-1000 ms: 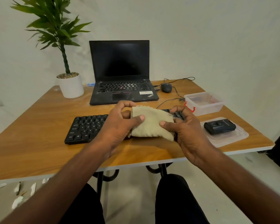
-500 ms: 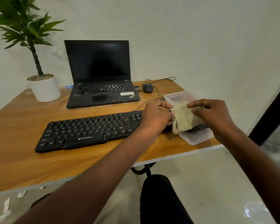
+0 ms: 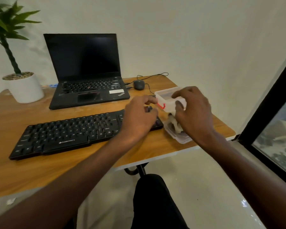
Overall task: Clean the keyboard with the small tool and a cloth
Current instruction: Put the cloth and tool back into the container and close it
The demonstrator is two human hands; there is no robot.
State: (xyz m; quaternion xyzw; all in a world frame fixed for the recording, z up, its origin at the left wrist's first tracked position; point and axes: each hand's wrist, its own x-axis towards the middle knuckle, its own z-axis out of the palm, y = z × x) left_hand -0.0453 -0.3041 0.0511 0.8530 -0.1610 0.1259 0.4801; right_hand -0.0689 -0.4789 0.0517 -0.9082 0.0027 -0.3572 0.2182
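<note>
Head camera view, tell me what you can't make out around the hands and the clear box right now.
- Cloth: mostly hidden under the right hand; whether it is held cannot be told.
- Clear box: contents blurred, near wall covered by the right hand.
- Lid tray: what lies on it is hidden by cloth and hand.
- Keyboard: right end covered by the left hand.
- Plant: cut off by the left edge.

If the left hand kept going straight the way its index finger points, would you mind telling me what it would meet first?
Most likely the clear plastic box with the red latch: the left hand points its index finger right at the box's near wall, though depth is hard to judge.
</note>
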